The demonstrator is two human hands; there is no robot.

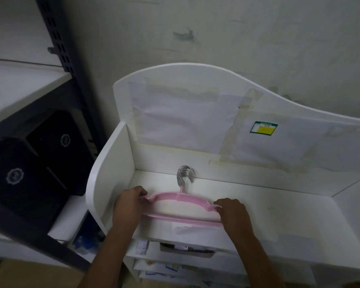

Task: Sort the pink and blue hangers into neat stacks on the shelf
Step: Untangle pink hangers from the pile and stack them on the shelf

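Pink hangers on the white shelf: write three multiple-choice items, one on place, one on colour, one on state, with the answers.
1. Where do the metal hooks point?
A. Toward the shelf's back panel
B. Toward the person
C. Straight up

2. What colour is the hanger stack?
A. Blue
B. Pink
C. Black

3. What are the hands doing?
A. Both hang free
B. One holds the sticker
C. Each grips one end of the stack

Answers: 1 A, the hooks lie against the back panel. 2 B, the plastic is plainly pink. 3 C, the left hand and right hand curl round opposite ends.
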